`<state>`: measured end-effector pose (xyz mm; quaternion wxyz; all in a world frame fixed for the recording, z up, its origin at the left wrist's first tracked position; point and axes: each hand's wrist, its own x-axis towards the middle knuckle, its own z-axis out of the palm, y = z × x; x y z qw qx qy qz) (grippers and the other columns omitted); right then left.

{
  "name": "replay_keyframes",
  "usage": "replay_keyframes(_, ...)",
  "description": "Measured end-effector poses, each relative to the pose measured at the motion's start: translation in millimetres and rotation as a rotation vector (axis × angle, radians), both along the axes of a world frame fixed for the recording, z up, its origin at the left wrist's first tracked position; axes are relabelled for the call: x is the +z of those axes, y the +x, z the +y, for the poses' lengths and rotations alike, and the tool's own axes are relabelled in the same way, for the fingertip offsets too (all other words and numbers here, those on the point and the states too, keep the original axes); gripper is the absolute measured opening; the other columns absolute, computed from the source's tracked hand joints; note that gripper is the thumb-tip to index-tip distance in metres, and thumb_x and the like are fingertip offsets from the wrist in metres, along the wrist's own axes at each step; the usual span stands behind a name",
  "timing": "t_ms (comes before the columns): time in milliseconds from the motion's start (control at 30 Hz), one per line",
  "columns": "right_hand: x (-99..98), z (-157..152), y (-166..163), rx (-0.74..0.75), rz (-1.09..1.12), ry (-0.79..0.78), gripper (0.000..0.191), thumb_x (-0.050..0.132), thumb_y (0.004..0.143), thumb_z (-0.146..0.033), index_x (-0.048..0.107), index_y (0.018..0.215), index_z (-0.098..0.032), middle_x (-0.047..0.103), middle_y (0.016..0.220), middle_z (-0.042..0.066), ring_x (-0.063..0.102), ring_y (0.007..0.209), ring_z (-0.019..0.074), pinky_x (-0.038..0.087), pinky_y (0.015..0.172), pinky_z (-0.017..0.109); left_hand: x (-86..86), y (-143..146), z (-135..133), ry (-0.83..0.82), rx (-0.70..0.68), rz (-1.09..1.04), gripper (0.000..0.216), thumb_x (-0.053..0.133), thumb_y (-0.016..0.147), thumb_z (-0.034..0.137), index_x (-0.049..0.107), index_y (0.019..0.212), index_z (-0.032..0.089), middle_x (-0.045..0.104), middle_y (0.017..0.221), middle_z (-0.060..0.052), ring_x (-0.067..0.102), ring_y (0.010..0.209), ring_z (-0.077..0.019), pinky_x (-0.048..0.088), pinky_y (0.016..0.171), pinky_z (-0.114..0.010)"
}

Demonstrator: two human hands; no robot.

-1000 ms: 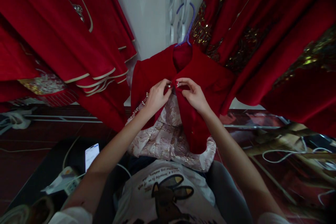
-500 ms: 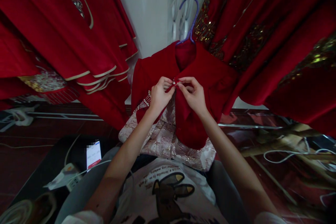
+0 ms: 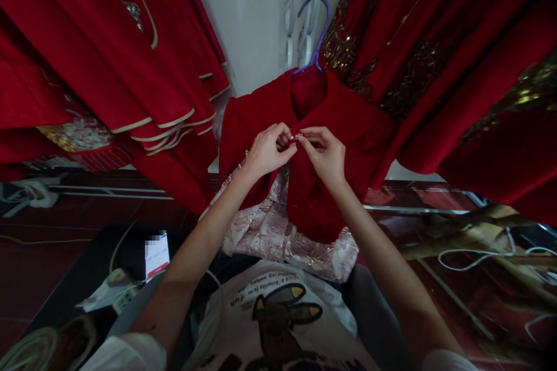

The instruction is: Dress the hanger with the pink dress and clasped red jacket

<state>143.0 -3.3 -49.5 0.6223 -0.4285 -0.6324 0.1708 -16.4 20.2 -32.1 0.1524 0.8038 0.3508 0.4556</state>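
A short red jacket [image 3: 357,110] hangs from a purple hanger [image 3: 322,35] in front of me, its neck opening at the top. At its front, my left hand [image 3: 270,149] and my right hand [image 3: 325,155] meet with fingertips pinched. Between them shows a small shiny beaded fastening [image 3: 296,137] at the jacket's front edges; its exact shape is mostly hidden by the fingers. Below the jacket, a pale pink brocade garment [image 3: 278,237] with a metallic sheen rests across my lap. A string of beads [image 3: 237,169] shows beside my left forearm.
Red garments [image 3: 152,81] with cream edging hang at left, and red sequined garments [image 3: 456,87] at right. A lit phone [image 3: 156,256] and a power strip [image 3: 122,293] with cables are at lower left. Wooden poles [image 3: 456,237] and a white cord are at right.
My left hand has shifted slightly right and turned, its fingers more curled at the fastening. My right hand has moved a little right. The jacket's lower front has shifted slightly left.
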Motion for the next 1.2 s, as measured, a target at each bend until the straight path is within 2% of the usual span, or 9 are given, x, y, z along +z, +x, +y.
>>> replay_keyframes(133, -1.8, 1, 1, 0.042, 0.105, -0.005, 0.019, 0.071, 0.082, -0.035, 0.073, 0.096, -0.022, 0.075, 0.098, 0.003, 0.072, 0.090, 0.0188, 0.059, 0.087, 0.034, 1.5, 2, 4, -0.008, -0.002, -0.020, 0.006, 0.062, 0.078, 0.020, 0.057, 0.081, 0.019, 0.062, 0.076, 0.000, 0.060, 0.066, -0.0101, 0.052, 0.062, -0.022)
replay_keyframes(333, -3.5, 2, 3, 0.082, 0.146, -0.060, 0.027, 0.076, 0.077, -0.037, 0.076, 0.100, -0.022, 0.076, 0.101, 0.003, 0.074, 0.092, 0.0216, 0.060, 0.091, 0.039, 0.6, 4, 6, -0.022, -0.015, -0.024, 0.005, 0.063, 0.077, 0.020, 0.058, 0.078, 0.018, 0.065, 0.074, 0.000, 0.062, 0.065, -0.0106, 0.053, 0.062, -0.022)
replay_keyframes(533, 0.0, 9, 5, 0.124, 0.211, -0.103, 0.033, 0.082, 0.069, -0.036, 0.076, 0.097, -0.020, 0.077, 0.099, 0.004, 0.074, 0.090, 0.0222, 0.061, 0.090, 0.039, 5.7, 5, 7, -0.035, -0.027, 0.035, 0.005, 0.062, 0.078, 0.020, 0.059, 0.076, 0.017, 0.067, 0.071, -0.001, 0.064, 0.064, -0.0116, 0.054, 0.063, -0.023)
replay_keyframes(767, 2.8, 11, 5, 0.138, 0.202, -0.139, 0.040, 0.083, 0.068, -0.040, 0.075, 0.099, -0.017, 0.077, 0.098, 0.006, 0.074, 0.089, 0.0205, 0.062, 0.088, 0.036, 6.7, 2, 11, -0.033, -0.063, 0.018, 0.006, 0.062, 0.079, 0.020, 0.064, 0.081, 0.015, 0.070, 0.073, -0.001, 0.066, 0.064, -0.0101, 0.054, 0.064, -0.020)
replay_keyframes(1200, 4.4, 15, 10, 0.145, 0.210, -0.154, 0.035, 0.082, 0.067, -0.035, 0.072, 0.095, -0.017, 0.075, 0.091, 0.005, 0.072, 0.082, 0.0178, 0.060, 0.085, 0.034, 9.7, 4, 15, 0.043, -0.081, 0.077, 0.005, 0.061, 0.080, 0.019, 0.064, 0.079, 0.015, 0.069, 0.073, -0.001, 0.064, 0.063, -0.0098, 0.051, 0.063, -0.020)
